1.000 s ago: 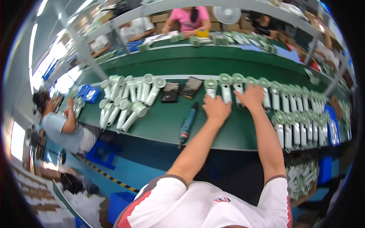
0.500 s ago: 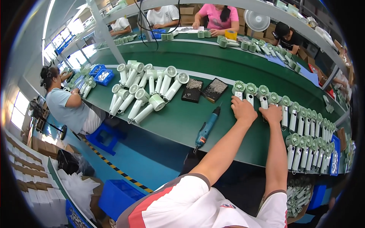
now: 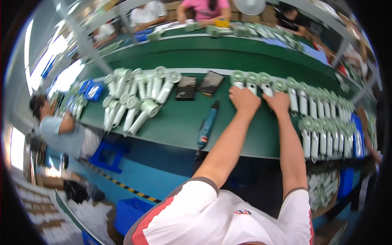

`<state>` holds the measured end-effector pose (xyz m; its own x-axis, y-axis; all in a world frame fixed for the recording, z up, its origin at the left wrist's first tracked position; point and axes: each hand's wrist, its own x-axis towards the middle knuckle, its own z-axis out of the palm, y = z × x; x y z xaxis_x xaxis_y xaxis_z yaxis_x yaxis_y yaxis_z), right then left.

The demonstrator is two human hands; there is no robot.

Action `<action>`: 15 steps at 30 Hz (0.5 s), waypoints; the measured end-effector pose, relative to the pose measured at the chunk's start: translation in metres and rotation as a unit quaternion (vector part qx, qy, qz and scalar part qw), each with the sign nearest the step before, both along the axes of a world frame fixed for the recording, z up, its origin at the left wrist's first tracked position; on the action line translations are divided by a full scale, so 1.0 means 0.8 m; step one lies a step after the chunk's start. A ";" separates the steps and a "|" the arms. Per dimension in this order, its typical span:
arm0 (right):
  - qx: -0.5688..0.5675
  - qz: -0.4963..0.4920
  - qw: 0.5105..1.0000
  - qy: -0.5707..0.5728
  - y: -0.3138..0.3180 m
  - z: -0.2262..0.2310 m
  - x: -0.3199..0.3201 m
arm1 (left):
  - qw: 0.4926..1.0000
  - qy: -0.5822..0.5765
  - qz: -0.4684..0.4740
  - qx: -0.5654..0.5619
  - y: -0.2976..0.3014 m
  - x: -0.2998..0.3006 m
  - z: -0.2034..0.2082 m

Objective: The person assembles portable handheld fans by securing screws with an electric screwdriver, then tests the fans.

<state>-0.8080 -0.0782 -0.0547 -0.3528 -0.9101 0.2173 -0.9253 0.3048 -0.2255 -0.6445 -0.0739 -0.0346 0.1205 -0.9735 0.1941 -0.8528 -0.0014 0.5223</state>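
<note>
Pale green handheld fans stand side by side in a row on the green workbench [image 3: 171,122], round heads toward the far side. My left hand [image 3: 245,99] is closed over the handle of the leftmost fan [image 3: 237,78], its fingertips partly hidden. My right hand [image 3: 278,101] has its bent fingers around the handle of another fan [image 3: 279,85] farther along the row; the hand covers most of that handle. Between my hands stand two more fans, one of them a fan with a dark spot on its handle [image 3: 265,81].
Left of my arms lies a blue-green electric screwdriver [image 3: 207,125]. Beyond it are two black trays of small parts [image 3: 186,88]. More fans [image 3: 141,116] lie in a group to the left, and a second row [image 3: 322,139] stands at right. A co-worker [image 3: 61,126] sits at left.
The whole view has shifted, so the bench and fans appear farther left and the far side higher. Both hands remain on the same fans, with little visible movement against the row.
</note>
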 end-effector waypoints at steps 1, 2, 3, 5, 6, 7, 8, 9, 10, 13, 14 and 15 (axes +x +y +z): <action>-0.025 -0.022 0.999 0.013 0.001 -0.019 -0.019 | 1.000 -0.030 -0.007 0.006 0.008 -0.005 0.005; -0.063 -0.008 0.998 0.013 0.009 -0.015 -0.005 | 0.999 -0.036 -0.008 0.006 0.011 0.003 0.004; -0.072 -0.003 0.997 0.029 0.010 -0.015 0.003 | 0.999 -0.038 -0.007 0.020 0.011 0.009 0.003; -0.079 -0.028 0.996 0.002 0.009 -0.017 0.005 | 0.998 -0.055 0.018 0.014 0.010 0.011 -0.002; -0.074 -0.043 0.995 -0.053 0.024 0.003 0.007 | 0.997 -0.072 0.019 0.005 0.015 0.007 -0.001; -0.146 -0.033 0.984 -0.098 0.037 0.006 -0.010 | 0.996 -0.077 -0.022 -0.048 0.018 -0.001 -0.010; -0.120 -0.047 0.979 -0.156 0.056 0.032 0.002 | 0.997 -0.060 -0.043 -0.022 0.028 0.006 0.005; -0.166 -0.051 0.966 -0.193 0.068 0.051 0.012 | 0.992 -0.124 -0.022 -0.013 0.020 0.012 0.000; -0.169 -0.040 0.966 -0.194 0.078 0.060 0.002 | 0.986 -0.162 -0.029 -0.015 0.037 0.001 0.016; -0.234 -0.112 0.943 -0.210 0.114 0.080 0.002 | 0.986 -0.107 -0.085 -0.093 0.058 -0.001 0.024; -0.254 -0.093 0.930 -0.248 0.137 0.096 0.001 | 0.982 -0.096 -0.077 -0.146 0.067 -0.001 0.024; -0.294 -0.088 0.921 -0.238 0.161 0.105 -0.005 | 0.980 -0.051 -0.098 -0.167 0.085 -0.009 0.030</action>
